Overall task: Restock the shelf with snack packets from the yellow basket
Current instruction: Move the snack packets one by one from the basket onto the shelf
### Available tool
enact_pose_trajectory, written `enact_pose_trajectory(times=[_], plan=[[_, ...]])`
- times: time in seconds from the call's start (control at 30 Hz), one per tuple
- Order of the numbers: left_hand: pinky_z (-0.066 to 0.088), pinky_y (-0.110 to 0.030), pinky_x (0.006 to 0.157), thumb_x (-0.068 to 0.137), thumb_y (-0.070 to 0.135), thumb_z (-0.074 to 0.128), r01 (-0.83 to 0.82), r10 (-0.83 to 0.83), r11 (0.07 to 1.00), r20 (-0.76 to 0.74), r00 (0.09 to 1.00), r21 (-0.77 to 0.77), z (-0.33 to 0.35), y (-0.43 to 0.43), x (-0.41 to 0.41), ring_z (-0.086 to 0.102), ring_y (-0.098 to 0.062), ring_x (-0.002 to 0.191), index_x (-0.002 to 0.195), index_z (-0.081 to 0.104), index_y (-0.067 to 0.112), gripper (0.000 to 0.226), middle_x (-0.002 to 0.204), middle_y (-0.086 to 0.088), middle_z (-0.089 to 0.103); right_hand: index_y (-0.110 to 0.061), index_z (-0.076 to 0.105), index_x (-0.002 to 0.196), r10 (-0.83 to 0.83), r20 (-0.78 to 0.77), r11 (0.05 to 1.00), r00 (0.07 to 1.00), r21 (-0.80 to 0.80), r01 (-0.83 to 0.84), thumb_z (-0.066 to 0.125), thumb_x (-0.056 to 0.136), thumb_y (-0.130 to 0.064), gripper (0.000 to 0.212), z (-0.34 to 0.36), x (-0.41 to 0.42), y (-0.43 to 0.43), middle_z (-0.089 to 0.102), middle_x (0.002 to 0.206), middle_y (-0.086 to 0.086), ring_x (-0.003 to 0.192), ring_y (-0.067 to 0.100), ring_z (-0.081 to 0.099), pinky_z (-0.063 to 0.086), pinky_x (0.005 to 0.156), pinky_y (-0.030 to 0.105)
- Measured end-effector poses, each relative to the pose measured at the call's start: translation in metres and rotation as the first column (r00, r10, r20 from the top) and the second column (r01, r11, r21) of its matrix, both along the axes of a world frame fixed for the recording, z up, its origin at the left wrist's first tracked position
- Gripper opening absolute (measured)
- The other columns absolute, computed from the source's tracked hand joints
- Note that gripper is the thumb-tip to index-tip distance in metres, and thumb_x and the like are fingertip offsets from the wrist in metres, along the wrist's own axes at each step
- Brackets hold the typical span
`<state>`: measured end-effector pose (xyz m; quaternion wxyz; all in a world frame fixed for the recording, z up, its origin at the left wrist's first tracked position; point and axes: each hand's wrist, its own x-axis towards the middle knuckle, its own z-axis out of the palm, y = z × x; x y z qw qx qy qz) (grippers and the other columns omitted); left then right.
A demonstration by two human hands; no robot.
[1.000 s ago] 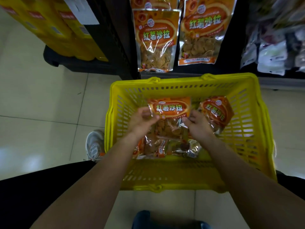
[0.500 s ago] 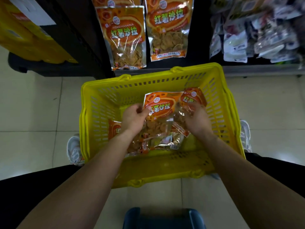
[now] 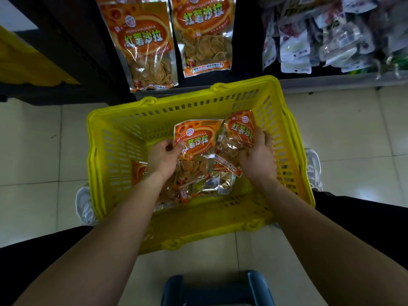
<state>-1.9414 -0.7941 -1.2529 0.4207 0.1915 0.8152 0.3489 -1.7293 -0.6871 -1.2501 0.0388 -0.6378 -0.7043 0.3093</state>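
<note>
Reaching into the slotted yellow plastic basket [image 3: 198, 102], we have both hands inside its walls. Far left, pale floor tiles [image 3: 33, 151] lie open beside the basket's left rim, and a white shoe [image 3: 84, 204] pokes out under its near-left corner. An orange packet [image 3: 139, 173] sits half hidden by our left forearm, close to the left wall. Our left hand [image 3: 163, 159] pinches the left edge of an orange-and-clear snack packet of crisps [image 3: 196, 138], held above the loose foil packets [image 3: 212, 184] on the basket floor. Its right edge overlaps a second orange snack packet [image 3: 239, 133], which our right hand [image 3: 258, 160] grips with curled fingers, near the right wall. Beyond the far rim, two matching packets [image 3: 143, 40] hang on the dark shelf. Further right, pale pouches [image 3: 309, 47] crowd the next shelf, and another white shoe [image 3: 313, 168] stands just outside the right rim. A dark blue stool [image 3: 216, 288] sits between our forearms, near the bottom edge.
</note>
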Motion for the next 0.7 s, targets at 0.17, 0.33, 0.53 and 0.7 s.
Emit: enact_pose_trajectory(times=[0.17, 0.33, 0.53, 0.7], plan=[[0.041, -0.019, 0.066, 0.098, 0.036, 0.061, -0.021, 0.021, 1.000, 0.037, 0.999, 0.006, 0.003, 0.002, 0.001, 0.062, 0.001, 0.083, 0.095, 0.064, 0.030, 0.008, 0.089, 0.018, 0.066, -0.015, 0.018, 0.155, -0.043, 0.045, 0.999, 0.998, -0.004, 0.043, 0.059, 0.092, -0.029, 0.076, -0.007, -0.012, 0.008, 0.037, 0.150, 0.020, 0.130, 0.043, 0.047, 0.045, 0.101, 0.057], [0.045, -0.023, 0.068, 0.099, 0.037, 0.059, -0.021, 0.020, 1.000, -0.016, 1.000, -0.013, -0.001, 0.003, -0.002, 0.064, -0.008, 0.088, 0.098, 0.061, 0.032, 0.005, 0.093, 0.015, 0.066, -0.023, 0.039, 0.142, -0.187, 0.127, 0.981, 0.974, -0.035, 0.193, 0.066, 0.090, -0.037, 0.061, -0.018, -0.032, 0.029, 0.065, 0.120, 0.015, 0.103, 0.038, 0.067, 0.049, 0.071, 0.039], [0.057, -0.040, 0.082, 0.099, 0.051, 0.051, -0.072, 0.071, 0.997, -0.088, 0.994, -0.006, 0.006, 0.001, -0.002, 0.069, -0.018, 0.087, 0.095, 0.067, 0.025, 0.031, 0.096, 0.001, 0.073, -0.033, 0.061, 0.125, -0.231, 0.147, 0.972, 0.962, -0.006, 0.234, 0.059, 0.096, -0.036, 0.029, -0.016, -0.043, 0.036, 0.067, 0.113, 0.013, 0.105, 0.036, 0.066, 0.047, 0.074, 0.036], [0.055, -0.035, 0.063, 0.096, 0.056, 0.051, -0.142, 0.138, 0.990, -0.177, 0.975, -0.013, 0.040, 0.000, -0.001, 0.070, -0.026, 0.074, 0.078, 0.066, 0.015, 0.048, 0.078, -0.005, 0.071, -0.031, 0.069, 0.116, -0.125, 0.074, 0.992, 0.989, 0.009, 0.125, 0.061, 0.091, -0.034, 0.027, 0.017, -0.033, 0.026, 0.073, 0.107, 0.011, 0.102, 0.037, 0.068, 0.053, 0.075, 0.037]])
